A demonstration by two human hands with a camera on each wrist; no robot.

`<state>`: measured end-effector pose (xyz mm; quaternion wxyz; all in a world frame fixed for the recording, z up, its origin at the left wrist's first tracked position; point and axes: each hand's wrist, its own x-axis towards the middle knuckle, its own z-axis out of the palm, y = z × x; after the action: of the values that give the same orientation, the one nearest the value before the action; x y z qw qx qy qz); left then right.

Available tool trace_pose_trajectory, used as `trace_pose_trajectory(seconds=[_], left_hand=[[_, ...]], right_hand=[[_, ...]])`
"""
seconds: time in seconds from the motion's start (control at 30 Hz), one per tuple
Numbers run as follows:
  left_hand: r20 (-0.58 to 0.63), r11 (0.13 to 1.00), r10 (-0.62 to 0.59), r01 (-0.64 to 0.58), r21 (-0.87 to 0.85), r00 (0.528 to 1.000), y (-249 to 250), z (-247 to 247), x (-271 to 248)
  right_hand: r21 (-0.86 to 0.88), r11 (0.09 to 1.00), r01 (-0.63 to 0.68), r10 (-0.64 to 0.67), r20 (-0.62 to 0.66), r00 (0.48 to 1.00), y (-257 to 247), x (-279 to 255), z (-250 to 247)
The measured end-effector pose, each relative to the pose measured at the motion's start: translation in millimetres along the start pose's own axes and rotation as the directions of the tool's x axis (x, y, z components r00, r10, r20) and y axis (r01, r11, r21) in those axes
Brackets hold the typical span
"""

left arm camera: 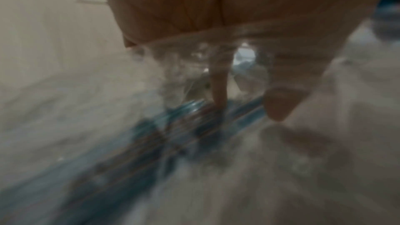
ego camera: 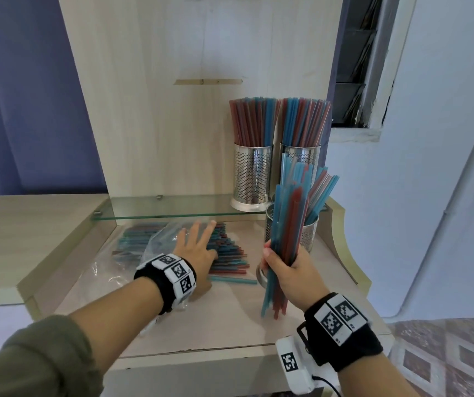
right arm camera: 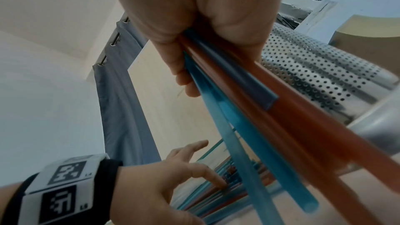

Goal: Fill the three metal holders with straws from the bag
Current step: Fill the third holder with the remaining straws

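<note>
Two perforated metal holders (ego camera: 251, 179) (ego camera: 301, 159) stand on the glass shelf (ego camera: 172, 207), both packed with red and blue straws. The third holder (ego camera: 309, 234) (right arm camera: 314, 74) stands lower on the counter with some blue straws leaning in it. Just in front of it, my right hand (ego camera: 284, 265) (right arm camera: 194, 14) grips a bundle of blue and red straws (ego camera: 287, 224) (right arm camera: 249, 109), held nearly upright. My left hand (ego camera: 198, 245) (right arm camera: 173, 177) lies with fingers spread on the loose straw pile (ego camera: 227, 253) beside the clear plastic bag (ego camera: 155, 242). The left wrist view is blurred.
The wooden counter (ego camera: 201, 316) has a raised side wall at left and a curved side panel (ego camera: 342, 239) at right. A tall wooden back board rises behind the shelf. A window frame (ego camera: 353, 81) sits at the upper right.
</note>
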<state>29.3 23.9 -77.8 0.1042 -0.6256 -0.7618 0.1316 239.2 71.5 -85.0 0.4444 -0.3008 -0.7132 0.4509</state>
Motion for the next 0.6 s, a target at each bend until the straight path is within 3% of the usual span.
trace_pose_trajectory(seconds=[0.33, 0.47, 0.6], left_hand=[[0.087, 0.996, 0.037, -0.030, -0.083, 0.996, 1.1, -0.3, 3.4], [-0.047, 0.975, 0.059, -0.068, -0.212, 0.997, -1.7, -2.1, 1.8], [-0.233, 0.887, 0.044, -0.145, -0.438, 0.971, -5.0, -18.3, -8.1]], right_hand=[[0.041, 0.999, -0.029, 0.030, -0.018, 0.999, 8.1, -5.7, -5.1], [0.070, 0.997, 0.016, -0.015, -0.016, 1.000, 6.5, -8.8, -6.9], [0.101, 0.995, 0.008, -0.004, -0.033, 0.999, 7.2, -10.6, -7.0]])
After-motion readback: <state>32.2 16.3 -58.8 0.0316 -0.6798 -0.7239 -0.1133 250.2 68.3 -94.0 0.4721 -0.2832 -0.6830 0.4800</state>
